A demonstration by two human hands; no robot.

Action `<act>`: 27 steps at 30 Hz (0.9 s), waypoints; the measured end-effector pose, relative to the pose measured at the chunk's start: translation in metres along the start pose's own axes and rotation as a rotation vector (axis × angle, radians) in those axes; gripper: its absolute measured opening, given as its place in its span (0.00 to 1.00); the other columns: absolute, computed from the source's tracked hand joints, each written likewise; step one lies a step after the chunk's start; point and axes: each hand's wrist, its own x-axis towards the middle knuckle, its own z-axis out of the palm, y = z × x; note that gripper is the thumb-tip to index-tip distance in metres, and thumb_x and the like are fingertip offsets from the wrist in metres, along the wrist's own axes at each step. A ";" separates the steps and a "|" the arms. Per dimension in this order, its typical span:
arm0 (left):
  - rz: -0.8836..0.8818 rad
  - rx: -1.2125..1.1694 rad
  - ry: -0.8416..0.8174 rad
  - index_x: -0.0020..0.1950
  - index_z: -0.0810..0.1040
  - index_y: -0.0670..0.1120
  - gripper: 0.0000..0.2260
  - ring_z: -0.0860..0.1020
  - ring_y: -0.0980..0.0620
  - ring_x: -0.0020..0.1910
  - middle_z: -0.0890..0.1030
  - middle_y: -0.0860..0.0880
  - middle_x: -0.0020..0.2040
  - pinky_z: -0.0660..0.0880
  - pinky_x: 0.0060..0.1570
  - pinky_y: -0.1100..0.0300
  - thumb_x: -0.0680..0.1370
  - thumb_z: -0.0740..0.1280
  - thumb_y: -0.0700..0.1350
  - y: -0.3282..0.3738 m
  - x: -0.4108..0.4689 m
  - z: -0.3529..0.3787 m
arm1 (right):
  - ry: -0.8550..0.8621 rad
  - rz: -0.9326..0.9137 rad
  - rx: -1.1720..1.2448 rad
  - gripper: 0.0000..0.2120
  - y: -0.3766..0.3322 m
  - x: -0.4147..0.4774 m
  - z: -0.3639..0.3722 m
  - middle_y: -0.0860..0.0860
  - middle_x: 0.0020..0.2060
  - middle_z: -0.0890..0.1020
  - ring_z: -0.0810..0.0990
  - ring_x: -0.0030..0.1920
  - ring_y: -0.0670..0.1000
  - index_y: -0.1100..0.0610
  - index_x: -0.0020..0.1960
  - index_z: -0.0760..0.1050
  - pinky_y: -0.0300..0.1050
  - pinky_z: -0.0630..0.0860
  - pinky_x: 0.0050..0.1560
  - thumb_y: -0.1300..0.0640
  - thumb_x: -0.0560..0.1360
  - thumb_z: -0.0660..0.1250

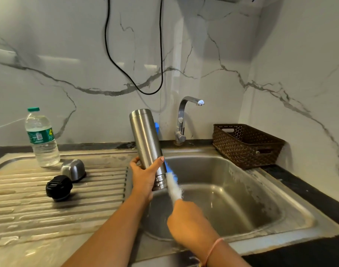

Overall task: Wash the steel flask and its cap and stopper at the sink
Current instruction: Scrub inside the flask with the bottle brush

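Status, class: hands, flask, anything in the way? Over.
Left hand grips flask, mouth down over sink. Right hand holds brush beside its neck. Cap, stopper on drainboard. Nothing blocking.

Upturned flask (145,139) in left hand (143,176), brush (173,186) in right hand (186,218), over sink (241,199)

Bare forearms both sides, uncovered all the way to the frame's bottom edge. Left hand (143,178): bare, thumbnail (162,158) short and rounded. Right hand (186,218): motion-blurred, finger detail unreadable. Right wrist: thin salmon-pink thread band (213,247), plain, looks single-strand, running slantwise across the wrist. Just behind it, at the bottom edge, small yellow bit (200,264) against the arm, mostly cropped; can't tell whether bangle or second thread.
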 end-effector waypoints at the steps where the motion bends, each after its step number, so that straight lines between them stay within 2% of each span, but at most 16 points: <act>1: -0.004 0.015 0.030 0.62 0.60 0.51 0.30 0.80 0.48 0.43 0.76 0.45 0.51 0.77 0.36 0.54 0.69 0.76 0.42 0.000 0.000 -0.002 | -0.016 0.001 -0.019 0.17 0.002 -0.004 0.001 0.58 0.60 0.77 0.76 0.60 0.58 0.60 0.66 0.70 0.44 0.73 0.55 0.58 0.78 0.56; 3: -0.044 -0.019 0.078 0.62 0.59 0.50 0.30 0.79 0.48 0.42 0.75 0.46 0.50 0.77 0.34 0.54 0.70 0.75 0.43 0.001 0.002 -0.004 | -0.013 0.011 -0.031 0.17 0.006 -0.007 -0.003 0.59 0.60 0.77 0.77 0.60 0.58 0.62 0.64 0.71 0.44 0.73 0.55 0.58 0.79 0.56; 6: -0.056 -0.041 0.070 0.65 0.62 0.45 0.29 0.79 0.48 0.43 0.76 0.44 0.52 0.78 0.38 0.52 0.71 0.75 0.45 0.001 0.004 -0.004 | 0.040 0.031 0.014 0.17 0.009 0.003 -0.015 0.59 0.59 0.77 0.77 0.58 0.59 0.62 0.64 0.71 0.44 0.72 0.51 0.59 0.78 0.56; 8: -0.012 0.001 0.022 0.65 0.63 0.45 0.29 0.79 0.48 0.47 0.77 0.42 0.55 0.78 0.44 0.51 0.70 0.75 0.46 -0.001 0.001 -0.001 | 0.064 0.048 0.056 0.17 0.007 0.009 -0.024 0.59 0.59 0.77 0.76 0.58 0.58 0.61 0.65 0.70 0.42 0.70 0.47 0.60 0.78 0.55; 11: 0.037 0.002 -0.024 0.63 0.63 0.47 0.34 0.79 0.46 0.53 0.77 0.44 0.57 0.77 0.54 0.47 0.63 0.77 0.49 -0.001 -0.002 0.000 | 0.099 0.028 0.049 0.17 0.003 0.009 -0.033 0.59 0.59 0.77 0.76 0.59 0.58 0.62 0.66 0.69 0.42 0.70 0.47 0.61 0.78 0.55; 15: 0.057 -0.011 0.089 0.64 0.63 0.48 0.33 0.77 0.48 0.53 0.75 0.46 0.58 0.76 0.54 0.50 0.66 0.78 0.41 0.000 0.004 -0.009 | 0.084 -0.031 0.007 0.16 -0.005 -0.013 -0.026 0.58 0.58 0.77 0.77 0.58 0.58 0.61 0.63 0.71 0.46 0.73 0.52 0.60 0.78 0.55; 18: 0.038 -0.062 0.126 0.68 0.60 0.48 0.36 0.76 0.48 0.55 0.75 0.47 0.58 0.75 0.56 0.51 0.67 0.77 0.39 0.000 0.004 -0.010 | 0.085 -0.048 -0.031 0.15 -0.010 -0.021 -0.019 0.57 0.58 0.77 0.76 0.59 0.58 0.60 0.62 0.71 0.47 0.72 0.53 0.60 0.78 0.54; 22: -0.027 -0.227 0.054 0.69 0.57 0.46 0.34 0.77 0.45 0.57 0.74 0.42 0.61 0.74 0.60 0.44 0.70 0.73 0.33 0.001 -0.001 0.003 | 0.166 -0.002 0.004 0.15 -0.009 0.002 -0.035 0.58 0.58 0.77 0.76 0.58 0.59 0.61 0.63 0.71 0.46 0.72 0.51 0.59 0.79 0.56; 25: -0.031 -0.256 -0.015 0.66 0.56 0.45 0.31 0.78 0.47 0.53 0.73 0.44 0.58 0.76 0.55 0.46 0.71 0.71 0.32 -0.001 -0.004 0.010 | 0.178 -0.005 0.022 0.16 -0.010 0.010 -0.043 0.58 0.59 0.77 0.76 0.59 0.59 0.61 0.64 0.71 0.46 0.72 0.51 0.59 0.78 0.56; 27: -0.033 -0.307 0.009 0.64 0.56 0.47 0.31 0.78 0.48 0.52 0.73 0.45 0.57 0.76 0.55 0.47 0.71 0.72 0.34 0.000 -0.002 0.007 | 0.155 -0.023 0.021 0.16 -0.011 0.002 -0.037 0.59 0.59 0.77 0.76 0.59 0.59 0.62 0.64 0.71 0.46 0.72 0.53 0.60 0.78 0.56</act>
